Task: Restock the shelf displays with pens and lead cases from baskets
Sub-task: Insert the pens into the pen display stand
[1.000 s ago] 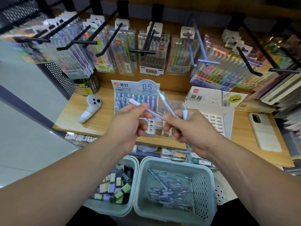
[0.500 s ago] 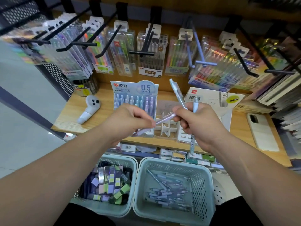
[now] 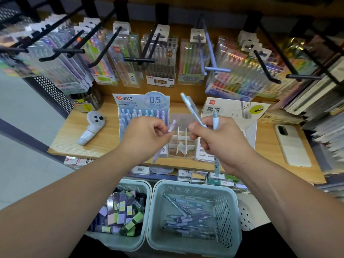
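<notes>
Handoff done: left hand [image 3: 147, 138] now alone pinches lilac pen [image 3: 172, 125], right hand [image 3: 221, 144] still grips two blue pens [image 3: 191, 108]; empty display slots [image 3: 181, 146] at 12 o'clock likely next.

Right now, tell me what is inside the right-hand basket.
The right-hand basket holds a loose pile of pens, lying crosswise on each other. Any pens underneath, and the basket floor below the pile, are covered.

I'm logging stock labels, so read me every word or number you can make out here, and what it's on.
"爱好", "0.5 mm": pen display box.
"黑晶", "HB 0.5": lead display box.
"复古色": hanging pen pack.
"0.5": blue pen in right hand.
Shelf-edge tags and the rest: too blurred.
</notes>
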A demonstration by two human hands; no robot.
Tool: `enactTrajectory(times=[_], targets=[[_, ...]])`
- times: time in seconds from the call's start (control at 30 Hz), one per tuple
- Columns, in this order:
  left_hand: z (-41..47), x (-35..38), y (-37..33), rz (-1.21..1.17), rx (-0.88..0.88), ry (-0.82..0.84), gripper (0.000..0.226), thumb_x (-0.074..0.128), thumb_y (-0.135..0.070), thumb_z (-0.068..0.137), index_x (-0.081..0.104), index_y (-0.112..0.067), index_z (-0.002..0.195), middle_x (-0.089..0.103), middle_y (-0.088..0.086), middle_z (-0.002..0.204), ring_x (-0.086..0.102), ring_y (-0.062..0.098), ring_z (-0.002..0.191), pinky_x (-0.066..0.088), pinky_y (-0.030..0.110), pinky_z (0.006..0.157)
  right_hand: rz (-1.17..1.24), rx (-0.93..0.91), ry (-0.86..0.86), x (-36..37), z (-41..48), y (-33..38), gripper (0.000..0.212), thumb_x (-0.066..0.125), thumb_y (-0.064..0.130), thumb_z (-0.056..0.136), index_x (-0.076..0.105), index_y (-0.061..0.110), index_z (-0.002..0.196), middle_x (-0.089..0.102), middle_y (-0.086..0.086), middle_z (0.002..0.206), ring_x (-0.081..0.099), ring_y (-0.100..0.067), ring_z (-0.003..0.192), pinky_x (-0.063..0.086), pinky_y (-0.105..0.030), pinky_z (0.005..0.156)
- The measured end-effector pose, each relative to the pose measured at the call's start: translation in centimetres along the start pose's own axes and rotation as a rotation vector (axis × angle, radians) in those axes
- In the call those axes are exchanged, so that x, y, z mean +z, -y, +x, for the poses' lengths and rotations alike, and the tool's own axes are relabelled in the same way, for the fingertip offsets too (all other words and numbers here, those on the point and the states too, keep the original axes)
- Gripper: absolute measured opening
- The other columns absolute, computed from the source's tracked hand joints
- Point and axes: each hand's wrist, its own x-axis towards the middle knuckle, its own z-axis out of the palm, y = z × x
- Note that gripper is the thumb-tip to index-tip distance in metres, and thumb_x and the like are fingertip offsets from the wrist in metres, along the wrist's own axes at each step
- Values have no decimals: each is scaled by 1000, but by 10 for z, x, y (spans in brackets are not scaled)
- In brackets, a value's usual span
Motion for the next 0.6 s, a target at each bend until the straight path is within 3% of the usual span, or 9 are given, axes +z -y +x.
enactTrajectory(times=[0.13, 0.23, 0.43, 0.6], targets=[[11, 7, 12, 43, -92, -237, 16, 80, -21, 82, 69, -17, 71, 64, -11, 65, 62, 7, 65, 53, 29, 66, 29, 60, -33, -10, 2, 2, 17, 70, 16, 91, 70, 0, 87, 69, -5, 69, 44, -12, 48, 37, -24, 48], [17, 14, 17, 55, -130, -315, 19, 78, -24, 84, 67, -16, 70, 63, -10, 62, 60, 5, 63, 46, 23, 59, 14, 71, -31, -14, 1, 1, 16, 69, 14, 91, 70, -2, 89, 69, -4, 69, 44, -12, 49, 38, -25, 49], [19, 33, 26, 12, -139, -306, 20, 79, -20, 86, 65, -17, 71, 60, -13, 63, 58, 1, 63, 45, 18, 61, 16, 82, -24, -19, -1, 1, 16, 69, 12, 90, 69, -4, 89, 68, -6, 69, 44, -14, 50, 37, -24, 48], [20, 41, 31, 89, -159, -284, 30, 80, -21, 84, 56, -22, 66, 55, -16, 61, 55, 4, 61, 31, 8, 55, 50, 87, -21, -22, -1, 3, 16, 69, 13, 91, 68, -1, 84, 68, -5, 68, 44, -12, 49, 37, -22, 45]])
